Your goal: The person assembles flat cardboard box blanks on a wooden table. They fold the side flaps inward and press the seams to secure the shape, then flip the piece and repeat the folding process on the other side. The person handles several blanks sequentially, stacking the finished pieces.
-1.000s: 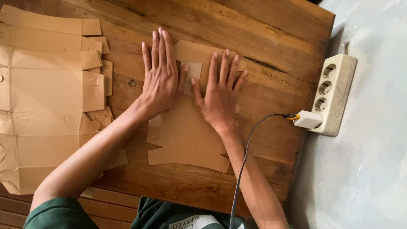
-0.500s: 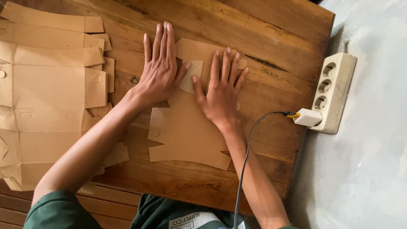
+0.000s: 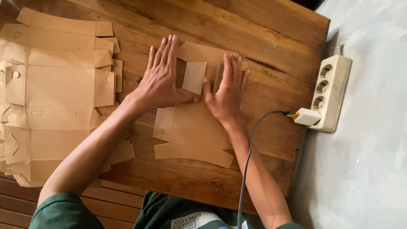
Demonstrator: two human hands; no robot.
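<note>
While pressed: both hands, left (image 3: 163, 80) and right (image 3: 227, 91), lie spread flat on the cardboard blank (image 3: 190, 131), mid-frame.
Risk: uneven pressure could skew the crease.

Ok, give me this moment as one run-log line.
left hand: flat on cardboard blank | right hand: pressing its flap | stack of blanks: to the left | power strip: beside the wooden table

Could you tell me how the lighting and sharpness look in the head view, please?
Head view: soft, even light; faint shadows under the left hand and right hand; no glare on the wooden table; the cardboard sheet and power strip are sharp; no obvious blur.
</note>
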